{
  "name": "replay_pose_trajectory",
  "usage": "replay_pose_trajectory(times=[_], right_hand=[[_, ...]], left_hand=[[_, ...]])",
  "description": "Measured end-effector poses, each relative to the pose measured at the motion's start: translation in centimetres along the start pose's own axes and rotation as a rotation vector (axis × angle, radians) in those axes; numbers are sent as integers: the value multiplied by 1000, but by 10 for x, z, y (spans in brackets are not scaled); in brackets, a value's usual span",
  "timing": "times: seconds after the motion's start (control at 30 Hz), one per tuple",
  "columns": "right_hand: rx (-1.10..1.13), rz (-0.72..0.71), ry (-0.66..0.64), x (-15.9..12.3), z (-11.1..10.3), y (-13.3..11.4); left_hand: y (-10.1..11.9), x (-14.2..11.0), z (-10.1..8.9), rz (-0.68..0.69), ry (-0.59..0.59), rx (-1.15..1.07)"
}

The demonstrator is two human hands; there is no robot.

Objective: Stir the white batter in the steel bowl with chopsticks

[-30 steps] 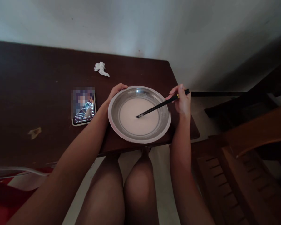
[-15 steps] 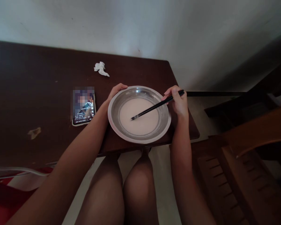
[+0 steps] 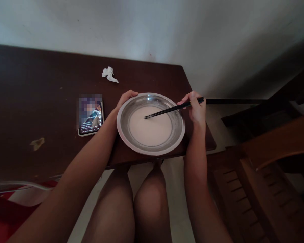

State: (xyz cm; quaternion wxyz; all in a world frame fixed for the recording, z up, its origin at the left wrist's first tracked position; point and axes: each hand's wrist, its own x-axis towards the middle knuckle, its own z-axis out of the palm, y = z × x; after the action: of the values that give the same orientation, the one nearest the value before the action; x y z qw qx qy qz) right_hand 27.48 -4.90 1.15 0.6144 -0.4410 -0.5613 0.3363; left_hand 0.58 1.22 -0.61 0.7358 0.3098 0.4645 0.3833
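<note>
Near the front edge of a smooth brown table point(image 3: 66, 71), a round, shiny metal bowl point(image 3: 124, 125) holds pale, opaque liquid point(image 3: 152, 133). Left hand point(image 3: 125, 98) grips its far-left rim; right hand point(image 3: 197, 109) pinches slim black chopsticks point(image 3: 167, 110) over the bowl's right side. Their long axis slants from the right hand down leftward, whitened tips pointing left at the liquid's surface. Crumpled white tissue point(image 3: 108, 73) lies beyond, well apart.

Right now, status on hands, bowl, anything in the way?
Left fingers on rim of metal bowl. Right fingers hold black chopsticks, tips at pale liquid. Phone, tissue apart from bowl, not blocking.
</note>
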Motion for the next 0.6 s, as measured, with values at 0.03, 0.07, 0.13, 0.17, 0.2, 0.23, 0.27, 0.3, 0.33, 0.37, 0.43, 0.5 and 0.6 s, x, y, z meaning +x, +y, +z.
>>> replay_pose_trajectory(times=[0.03,0.07,0.13,0.17,0.2,0.23,0.27,0.3,0.33,0.37,0.43,0.5,0.6], right_hand=[[-2,1,18,0,0,0],[-2,8,11,0,0,-1],[-3,29,-59,-1,0,-1],[-8,39,-102,-2,0,-1],[-15,45,-134,-2,0,-1],[-23,45,-143,-2,1,-1],[-31,39,-127,-1,1,-1],[-35,29,-92,-1,0,-1],[-37,18,-49,0,0,-1],[-37,11,-10,0,0,-1],[-37,17,24,0,-1,-1],[-37,46,-31,-1,-2,0],[-35,66,-130,-2,-1,1]], left_hand=[[0,0,-1,7,0,5],[-1,0,-1,14,-1,8],[-1,0,-1,19,-8,2],[-1,-1,-1,12,-15,-6],[0,-2,0,4,-23,-15],[0,-3,1,-5,-32,-25],[1,-4,2,-15,-38,-32],[1,-4,2,-27,-41,-36],[2,-5,3,-37,-39,-39],[2,-6,4,-46,-35,-43],[3,-7,4,-68,-29,-43],[3,-8,4,-78,-26,-39],[3,-8,3,-60,-36,-51]])
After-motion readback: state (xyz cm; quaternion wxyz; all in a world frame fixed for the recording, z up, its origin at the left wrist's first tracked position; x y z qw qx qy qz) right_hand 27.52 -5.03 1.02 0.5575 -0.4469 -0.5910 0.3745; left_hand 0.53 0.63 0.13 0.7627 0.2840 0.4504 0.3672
